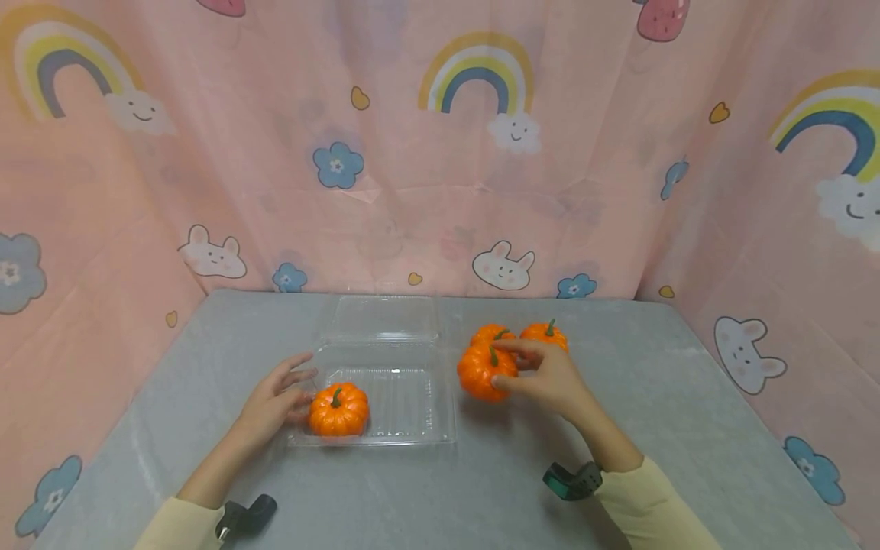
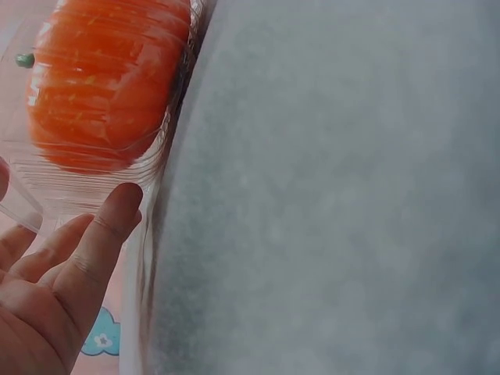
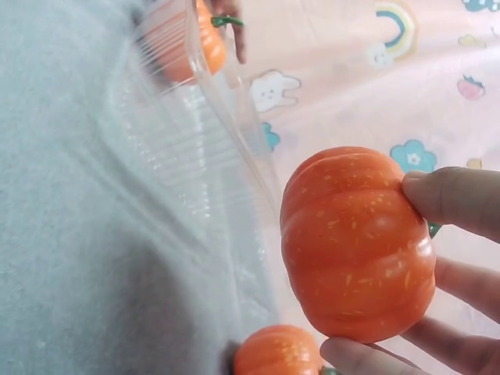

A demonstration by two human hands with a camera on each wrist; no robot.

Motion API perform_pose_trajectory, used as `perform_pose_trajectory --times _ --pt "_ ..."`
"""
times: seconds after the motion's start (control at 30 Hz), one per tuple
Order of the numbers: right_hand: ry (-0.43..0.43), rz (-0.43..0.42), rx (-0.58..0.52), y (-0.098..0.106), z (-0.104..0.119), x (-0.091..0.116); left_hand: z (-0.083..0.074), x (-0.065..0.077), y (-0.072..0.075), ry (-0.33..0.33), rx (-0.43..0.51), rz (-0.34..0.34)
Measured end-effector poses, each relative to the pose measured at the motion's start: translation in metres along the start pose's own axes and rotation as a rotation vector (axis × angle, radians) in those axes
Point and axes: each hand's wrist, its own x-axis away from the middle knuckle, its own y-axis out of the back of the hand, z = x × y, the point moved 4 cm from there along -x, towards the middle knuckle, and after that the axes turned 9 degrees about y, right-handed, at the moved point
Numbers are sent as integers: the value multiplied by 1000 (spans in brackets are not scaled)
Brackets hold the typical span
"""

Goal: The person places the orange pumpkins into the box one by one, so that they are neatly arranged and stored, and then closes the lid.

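Observation:
My right hand [image 1: 546, 378] grips a small orange pumpkin [image 1: 481, 373] with a green stem, thumb on one side and fingers on the other. In the right wrist view the held pumpkin [image 3: 355, 242] is off the table. To its left lies a clear plastic clamshell box [image 1: 406, 437], its lid [image 1: 385, 317] folded back. Another pumpkin [image 1: 339, 416] sits in the box's front left part. Beside the box's left wall is my left hand [image 1: 268, 401], fingers loosely extended; whether they touch the wall I cannot tell. Through the ribbed plastic, the left wrist view shows the boxed pumpkin [image 2: 109, 94].
Two more pumpkins, a left one [image 1: 486, 334] and a right one [image 1: 541, 333], stand on the grey table [image 1: 646, 382] behind my right hand, partly hidden by it. A pink patterned curtain [image 1: 412, 221] hangs along the table's back and sides.

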Motion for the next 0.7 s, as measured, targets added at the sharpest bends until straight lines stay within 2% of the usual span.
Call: perform_pose_trajectory --times 0.37,0.7 --pt "10 26 1 -6 16 -6 1 0 0 5 -5 6" --pt "82 64 -38 -22 28 -14 2 -1 0 12 -4 4"
